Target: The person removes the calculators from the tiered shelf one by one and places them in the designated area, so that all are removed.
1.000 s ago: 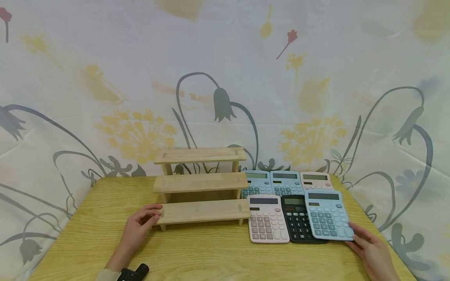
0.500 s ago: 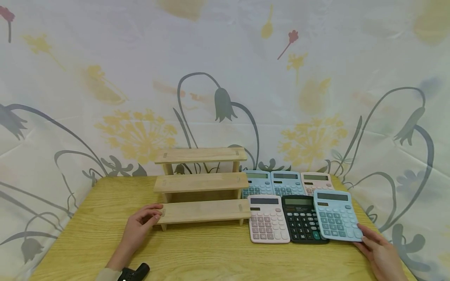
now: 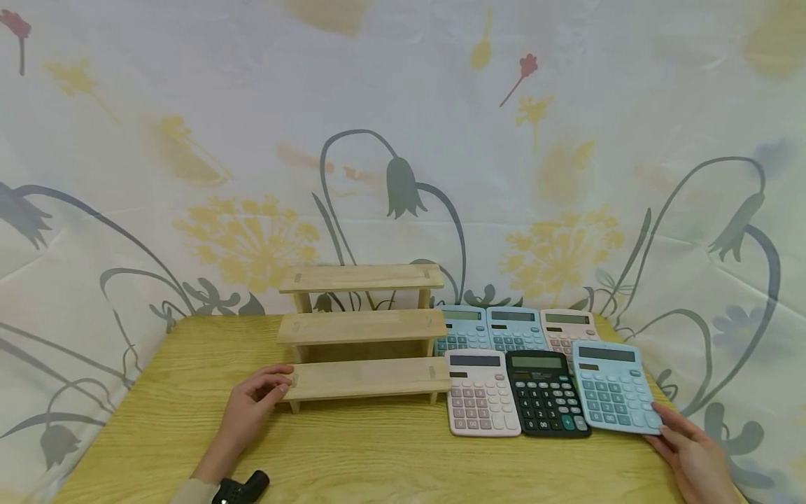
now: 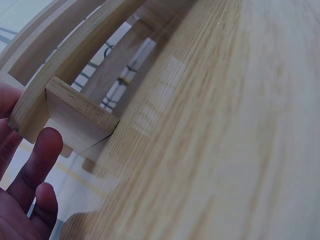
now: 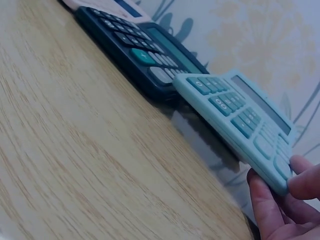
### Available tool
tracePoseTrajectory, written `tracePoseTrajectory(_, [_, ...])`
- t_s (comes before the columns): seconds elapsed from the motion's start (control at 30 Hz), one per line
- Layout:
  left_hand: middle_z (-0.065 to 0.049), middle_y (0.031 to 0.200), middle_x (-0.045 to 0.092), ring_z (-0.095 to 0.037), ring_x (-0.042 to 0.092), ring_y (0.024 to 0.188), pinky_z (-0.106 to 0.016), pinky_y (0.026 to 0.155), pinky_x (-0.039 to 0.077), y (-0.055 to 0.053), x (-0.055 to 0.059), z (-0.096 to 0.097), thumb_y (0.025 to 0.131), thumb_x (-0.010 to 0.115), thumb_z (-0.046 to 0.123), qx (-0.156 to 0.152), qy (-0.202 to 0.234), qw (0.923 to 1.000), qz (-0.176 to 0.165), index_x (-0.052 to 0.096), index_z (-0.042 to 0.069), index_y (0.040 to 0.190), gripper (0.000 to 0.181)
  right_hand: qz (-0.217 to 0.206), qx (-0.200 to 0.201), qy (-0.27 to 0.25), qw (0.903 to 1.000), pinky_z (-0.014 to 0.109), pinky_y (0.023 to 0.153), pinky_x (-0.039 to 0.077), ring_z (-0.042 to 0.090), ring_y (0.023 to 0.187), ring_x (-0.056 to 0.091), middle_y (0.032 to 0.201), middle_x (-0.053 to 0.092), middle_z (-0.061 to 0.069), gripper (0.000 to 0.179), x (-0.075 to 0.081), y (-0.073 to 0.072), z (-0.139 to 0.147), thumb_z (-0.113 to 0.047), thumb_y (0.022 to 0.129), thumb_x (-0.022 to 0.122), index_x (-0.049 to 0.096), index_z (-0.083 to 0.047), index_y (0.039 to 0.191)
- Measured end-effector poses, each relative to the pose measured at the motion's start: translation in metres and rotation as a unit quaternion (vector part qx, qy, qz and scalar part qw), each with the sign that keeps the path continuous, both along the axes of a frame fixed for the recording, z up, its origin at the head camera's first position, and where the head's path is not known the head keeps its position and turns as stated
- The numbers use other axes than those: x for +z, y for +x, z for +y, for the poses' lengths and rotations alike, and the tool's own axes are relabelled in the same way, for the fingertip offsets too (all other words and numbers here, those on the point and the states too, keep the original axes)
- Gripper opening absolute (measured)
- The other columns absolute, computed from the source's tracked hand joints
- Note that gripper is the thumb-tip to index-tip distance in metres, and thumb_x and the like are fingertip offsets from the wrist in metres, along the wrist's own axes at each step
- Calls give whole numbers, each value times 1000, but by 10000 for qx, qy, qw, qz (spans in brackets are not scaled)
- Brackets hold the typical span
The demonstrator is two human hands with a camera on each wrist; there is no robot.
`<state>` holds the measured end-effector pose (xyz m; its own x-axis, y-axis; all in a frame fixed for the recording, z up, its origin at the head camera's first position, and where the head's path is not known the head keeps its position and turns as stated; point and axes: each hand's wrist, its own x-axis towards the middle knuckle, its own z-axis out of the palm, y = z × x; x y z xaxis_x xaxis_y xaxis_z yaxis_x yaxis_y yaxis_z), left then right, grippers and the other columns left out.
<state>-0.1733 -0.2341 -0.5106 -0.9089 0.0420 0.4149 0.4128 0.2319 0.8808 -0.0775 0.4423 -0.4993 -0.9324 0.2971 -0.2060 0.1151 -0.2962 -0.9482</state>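
Observation:
In the head view my right hand [image 3: 699, 451] pinches the lower right corner of a light blue calculator [image 3: 617, 386]. The right wrist view has the thumb on top of its corner and fingers beneath; the calculator is tilted, its left corner close to a black calculator [image 5: 145, 55]. A pale pink calculator [image 3: 483, 392] lies left of the black one. My left hand [image 3: 255, 402] touches the left end of the lowest step of a three-tier wooden rack [image 3: 365, 378], its other fingers [image 4: 45, 150] loosely bent beside the rack's leg.
Behind the front row lie two blue calculators [image 3: 464, 325] and a pink one [image 3: 567, 324], partly covered. They stand right of the rack on a wood-grain table [image 3: 378, 455]. A flower-printed cloth [image 3: 403, 105] hangs behind the table.
My right hand has moved right with the blue calculator, uncovering the black calculator's right side. The left hand stays at the rack's end.

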Motion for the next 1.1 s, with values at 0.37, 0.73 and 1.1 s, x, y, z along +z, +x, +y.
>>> tracePoseTrajectory(0.37, [-17,117,66,-2,62,100,-19,72,51,0,-1,0,95,64,-1,-98,79,9999,-96,72,-3,97,9,-654,-504,421,9957,18,81,52,-13,86,58,113,47,-17,53,-3,-7,5,-2,105,30,64,-41,92])
tracePoseTrajectory(0.73, [-15,117,66,-2,62,101,-18,73,51,-2,-3,-4,95,64,1,-29,5,9997,-224,72,-2,97,9,-1093,-479,1066,9871,17,85,50,-20,82,51,140,33,3,52,0,-14,4,-6,107,27,12,-4,157])
tracePoseTrajectory(1.1, [-10,116,67,-2,62,100,-19,71,51,-2,-4,-2,95,64,-2,-52,41,9998,-198,72,-3,96,8,-1238,-945,1577,9751,15,79,52,-21,79,50,147,30,12,48,0,-16,-2,-5,107,31,24,0,154])
